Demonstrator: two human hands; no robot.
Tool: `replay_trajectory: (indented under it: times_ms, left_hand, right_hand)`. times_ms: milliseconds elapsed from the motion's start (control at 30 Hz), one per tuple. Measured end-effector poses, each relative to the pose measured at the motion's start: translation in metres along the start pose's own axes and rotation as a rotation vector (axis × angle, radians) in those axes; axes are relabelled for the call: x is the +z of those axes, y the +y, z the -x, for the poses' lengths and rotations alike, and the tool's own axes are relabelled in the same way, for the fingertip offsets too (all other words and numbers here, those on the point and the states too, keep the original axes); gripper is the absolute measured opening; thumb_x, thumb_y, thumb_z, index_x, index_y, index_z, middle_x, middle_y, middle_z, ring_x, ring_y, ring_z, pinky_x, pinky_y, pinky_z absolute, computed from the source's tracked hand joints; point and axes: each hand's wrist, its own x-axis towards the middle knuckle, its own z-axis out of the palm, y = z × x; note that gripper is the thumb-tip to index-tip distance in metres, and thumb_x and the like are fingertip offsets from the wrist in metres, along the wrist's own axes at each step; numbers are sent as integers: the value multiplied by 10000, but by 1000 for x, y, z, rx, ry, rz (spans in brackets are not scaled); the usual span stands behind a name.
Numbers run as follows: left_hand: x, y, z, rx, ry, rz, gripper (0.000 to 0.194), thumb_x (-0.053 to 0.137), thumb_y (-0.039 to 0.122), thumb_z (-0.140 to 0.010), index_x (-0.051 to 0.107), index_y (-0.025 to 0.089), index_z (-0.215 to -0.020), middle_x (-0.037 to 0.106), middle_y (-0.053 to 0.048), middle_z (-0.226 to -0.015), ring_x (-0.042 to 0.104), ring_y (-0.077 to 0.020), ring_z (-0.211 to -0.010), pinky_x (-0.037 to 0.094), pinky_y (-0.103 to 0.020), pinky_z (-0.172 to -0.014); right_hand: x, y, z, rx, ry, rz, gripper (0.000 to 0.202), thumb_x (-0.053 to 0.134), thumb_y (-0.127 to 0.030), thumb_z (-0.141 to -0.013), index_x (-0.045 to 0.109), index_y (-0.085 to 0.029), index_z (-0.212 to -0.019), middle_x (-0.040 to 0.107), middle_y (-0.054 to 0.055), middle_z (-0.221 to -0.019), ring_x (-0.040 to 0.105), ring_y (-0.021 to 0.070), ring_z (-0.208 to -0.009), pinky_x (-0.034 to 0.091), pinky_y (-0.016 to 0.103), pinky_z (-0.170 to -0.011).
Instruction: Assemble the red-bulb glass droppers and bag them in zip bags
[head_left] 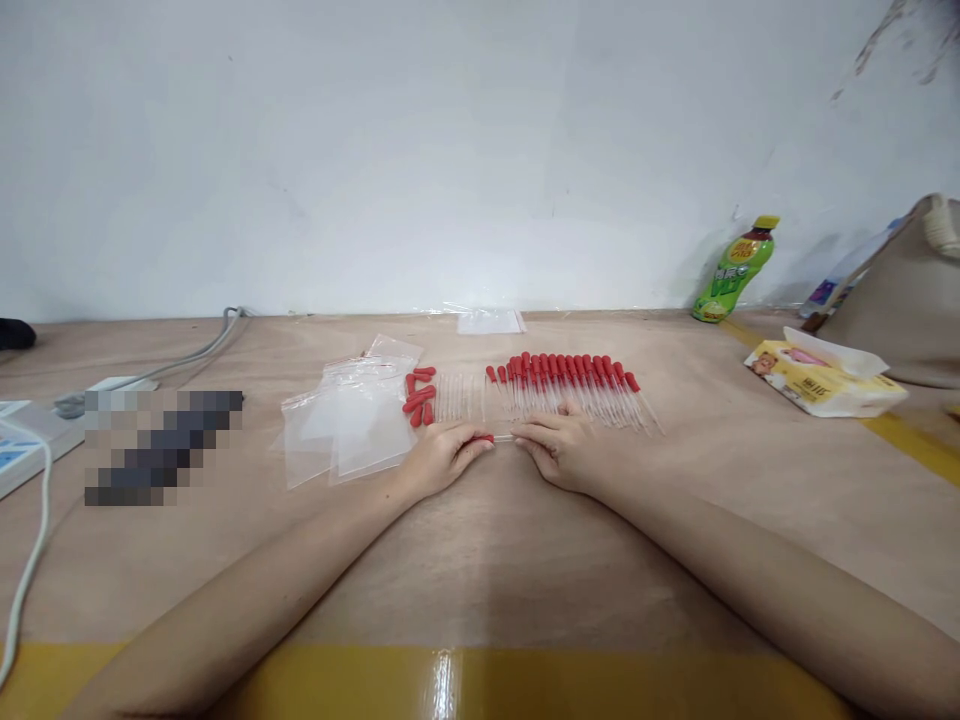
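Note:
Between my two hands a clear glass dropper tube [504, 438] lies level, just above or on the table. My left hand [448, 455] pinches a red rubber bulb [486, 438] at the tube's left end; most of the bulb is hidden by the fingers. The tube's right part is in the closed fingers of my right hand [559, 447]. Beyond my left hand lie several loose red bulbs [418, 400] and a row of bare glass tubes [459, 397]. Beyond my right hand, many droppers with red bulbs [562, 372] lie side by side.
Clear zip bags [352, 410] are spread left of the bulbs, with another bag [491, 322] near the wall. On the right stand a green drink bottle [737, 270], a tissue pack [825, 375] and a beige bag [900, 300]. A power strip [34, 445] with cables is at left.

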Motion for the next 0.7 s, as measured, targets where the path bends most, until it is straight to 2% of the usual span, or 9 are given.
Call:
replay_trajectory:
  times_ms: [233,400,467,533,700]
  left_hand:
    - [0,-7,-1,125,84,-90,200,493,281,-848,618,158,-944,670,-43,-786,623,-142,-700,496,-247,-639]
    - [-2,-10,-3,206,194,-65,199,526,250,-830,616,157,-981,670,-69,-962,616,-170,-923,499,-294,-819]
    - [-2,-9,-2,199,188,-42,207,522,249,-832,615,162,-996,665,-69,-988,608,-173,-956,494,-304,-846]
    - [-2,-7,-1,180,165,0,203,519,248,-834,617,167,-993,671,-62,-967,627,-161,-906,511,-281,-807]
    - [-3,-1,2,159,78,67,177,521,259,-832,629,161,-933,686,-50,-879,645,-143,-805,518,-240,-730]
  right_hand:
    - [9,-2,0,-40,48,-8,194,422,-185,-860,614,-155,-870,624,38,-739,514,132,-670,315,289,-642]
    - [12,2,-1,-69,131,-65,167,446,-184,-851,589,-149,-931,640,63,-846,543,166,-805,412,304,-713]
    - [14,3,-1,-104,160,-109,153,460,-164,-841,578,-146,-936,648,67,-892,558,169,-876,436,311,-768]
    - [14,5,-1,-135,179,-148,149,468,-146,-833,572,-148,-940,655,66,-912,572,165,-910,453,311,-799]
    - [9,6,0,-202,171,-172,167,468,-127,-824,580,-166,-941,673,53,-884,607,156,-861,486,308,-763]
